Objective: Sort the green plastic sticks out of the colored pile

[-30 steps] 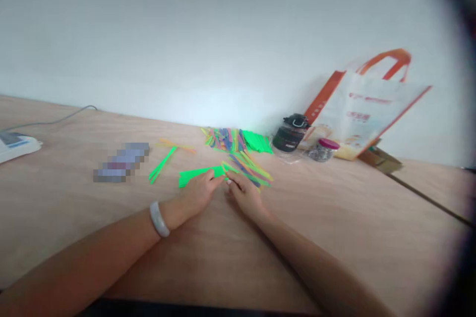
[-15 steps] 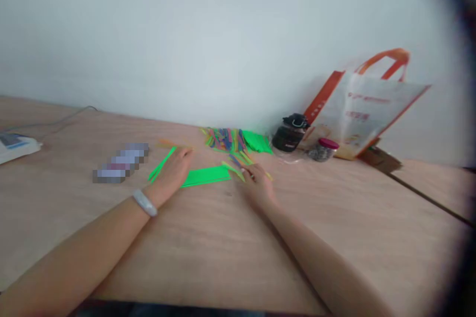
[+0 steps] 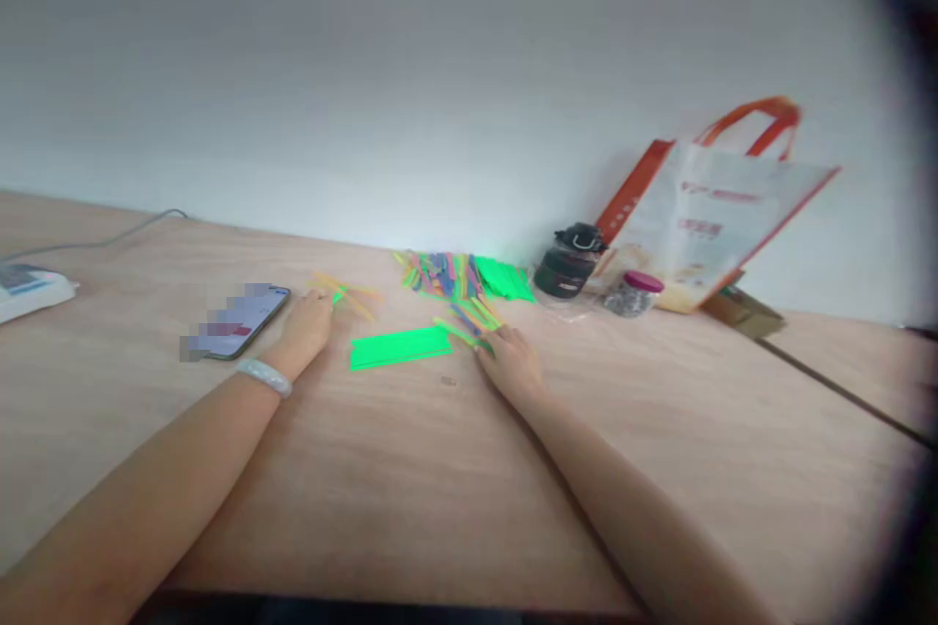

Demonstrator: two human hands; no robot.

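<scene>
"Green strips (image 3: 402, 349), laid flat side by side near the middle of the surface (image 3: 410, 498). What's nearest the front edge?"

"A small item (image 3: 448, 380), just on the near side of them, too blurred to name. A pale bracelet (image 3: 265, 377) circles the left wrist."

"And the right hand (image 3: 513, 361)?"

"Just right of the green strips, its fingers bent over the near ends of loose coloured strips (image 3: 480, 314). I can't tell whether they grip."

"The left hand (image 3: 308, 322)?"

"Between the phone (image 3: 256, 317) and the green strips. Its fingers are curled at a green piece (image 3: 338, 296) that meets some orange strips (image 3: 356, 298). I can't tell if they're closed on it."

"Farther off?"

"Toward the right, a jar (image 3: 634, 295) with a dark pink lid, then a black-topped bottle (image 3: 568, 264). Near the back edge, a mixed heap (image 3: 444, 273) touches a green bundle (image 3: 504, 277)."

"Behind the jar?"

"A white bag (image 3: 722, 215) with orange handles, leaning by the wall (image 3: 410, 98), a cardboard box (image 3: 744, 311) at its right."
</scene>
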